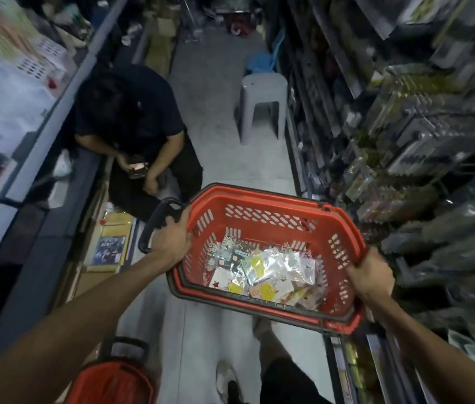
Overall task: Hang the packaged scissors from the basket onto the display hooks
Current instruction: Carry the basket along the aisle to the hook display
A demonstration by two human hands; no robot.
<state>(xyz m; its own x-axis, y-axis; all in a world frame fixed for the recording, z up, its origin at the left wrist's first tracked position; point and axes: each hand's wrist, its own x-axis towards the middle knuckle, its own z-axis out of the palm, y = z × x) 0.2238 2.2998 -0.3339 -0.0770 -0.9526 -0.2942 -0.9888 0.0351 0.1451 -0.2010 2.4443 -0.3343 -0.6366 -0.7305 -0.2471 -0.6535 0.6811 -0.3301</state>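
I carry a red plastic basket (271,209) above the aisle floor, tilted down toward me. My left hand (172,240) grips its left rim beside the black handle (157,220). My right hand (371,272) grips the right rim. Several shiny packaged items (262,272) lie in a heap on the basket's bottom; I cannot make out scissors among them. Blurred packaged goods hang in rows on the display hooks (411,135) along the right wall.
A person in dark clothes (140,121) crouches at the left of the aisle, holding a phone. A grey plastic stool (262,106) stands ahead, a blue one behind it. A second red basket (113,380) sits on the floor at lower left. Shelves line both sides.
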